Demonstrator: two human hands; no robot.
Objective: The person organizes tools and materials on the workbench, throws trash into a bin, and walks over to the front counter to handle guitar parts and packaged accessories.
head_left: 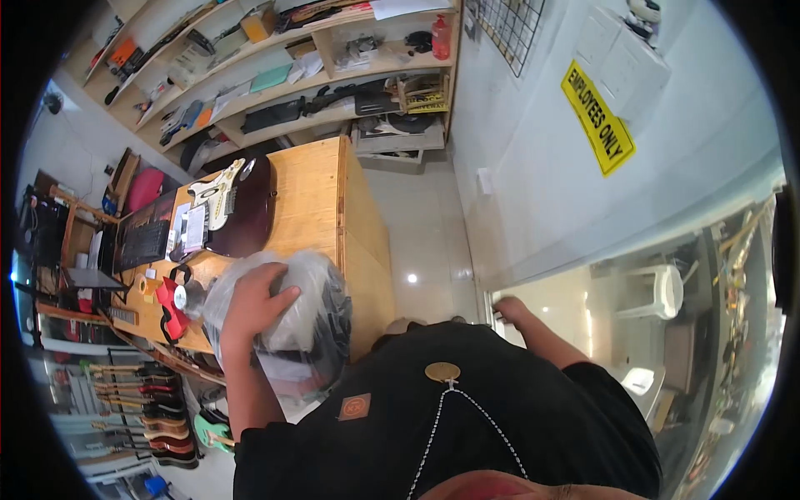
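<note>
1. The left hand (260, 296) lies palm down on the upper part of the bundle (312, 312), which is wrapped in clear plastic. Its fingers are laid along the wrap and its thumb stands well apart from them, so the hand is spread over the bundle and not pinching it.
2. The bundle is directly under the left palm and reaches out past the thumb, toward the body. It stands at the near end of the wooden surface (304, 187), on the person's left. Whether it rests against the surface cannot be told.
3. The left hand is clearly the nearer one. The right hand (512, 310) is well apart, on the far side of the torso. No firm long axis shows under the loose plastic; the wrapped shape seems to run down from the hand beside the person.
4. The right hand is out at the frame (488, 304), below the white wall (525, 175). Its fingers are too small and turned away, so I cannot tell whether they grip the frame or only touch it.
5. Just beyond the left fingertips lies a dark guitar (258, 208) on the surface. The keyboard (143, 243) is farther left, and a red object (173, 310) sits just beside the bundle.
6. A yellow sign (598, 117) is on the wall, above the right hand in view.
</note>
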